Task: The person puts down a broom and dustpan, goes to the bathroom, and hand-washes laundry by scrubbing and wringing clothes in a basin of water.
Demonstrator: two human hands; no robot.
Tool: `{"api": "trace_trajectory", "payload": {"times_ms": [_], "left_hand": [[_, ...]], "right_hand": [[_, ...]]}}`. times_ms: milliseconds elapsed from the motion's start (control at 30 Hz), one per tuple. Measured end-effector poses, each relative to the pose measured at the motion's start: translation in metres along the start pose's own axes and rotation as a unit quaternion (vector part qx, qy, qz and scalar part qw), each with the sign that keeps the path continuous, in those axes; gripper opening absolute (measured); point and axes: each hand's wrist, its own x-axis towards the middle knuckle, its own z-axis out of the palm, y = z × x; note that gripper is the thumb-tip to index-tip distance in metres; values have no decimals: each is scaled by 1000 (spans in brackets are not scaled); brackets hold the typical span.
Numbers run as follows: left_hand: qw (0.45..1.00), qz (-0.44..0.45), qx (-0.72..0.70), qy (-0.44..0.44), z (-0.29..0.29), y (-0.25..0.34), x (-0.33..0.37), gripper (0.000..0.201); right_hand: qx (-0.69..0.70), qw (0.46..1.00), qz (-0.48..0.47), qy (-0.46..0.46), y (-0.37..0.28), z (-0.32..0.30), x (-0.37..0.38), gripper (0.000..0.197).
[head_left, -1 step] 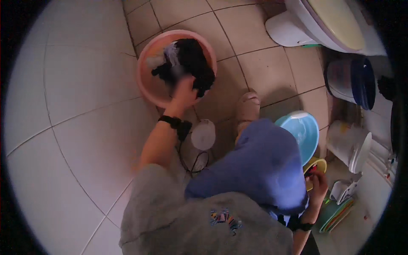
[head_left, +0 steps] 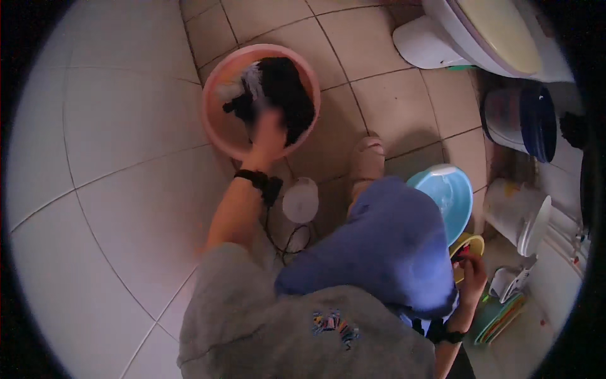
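Inside a pink round basin [head_left: 211, 126] at the upper left lies a heap of black cloth [head_left: 287, 88], with a pale grey-white piece of cloth [head_left: 252, 82] beside it. My left hand [head_left: 269, 132] reaches over the basin's near rim onto the black cloth; its fingers are blurred, so their grip is unclear. At the right, my right hand [head_left: 473, 270] is at a yellow container [head_left: 478, 241], fingers bent beside something dark and red [head_left: 464, 251] in it. What those fingers hold is too small to make out. Each wrist wears a black band.
A light blue basin [head_left: 457, 202] stands by my blue-clothed knee [head_left: 379, 246]. Near the pink basin are a white round container [head_left: 300, 201] and a dark cord [head_left: 271, 237]. A toilet [head_left: 435, 41], a dark blue bucket [head_left: 536, 123] and a white lidded bucket [head_left: 511, 208] line the right side.
My left hand has shifted slightly to the left over the black cloth, which has moved a little. My right hand stays in place.
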Motion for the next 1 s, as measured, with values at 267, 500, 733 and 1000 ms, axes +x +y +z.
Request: {"api": "trace_trajectory", "payload": {"times_ms": [267,500,733,1000], "left_hand": [[907,-357,-147,167,-32,-185,14,35],[915,-400,-48,-3,28,-237,16,46],[862,-484,-133,70,-19,-112,19,47],[831,-417,-283,236,-153,-5,15,46]], "right_hand": [[-26,999,28,21,3,-7,-15,8],[-29,998,44,29,9,1,-22,12],[-2,998,19,66,23,-18,-24,13],[60,984,-56,156,33,-73,-36,11]]}}
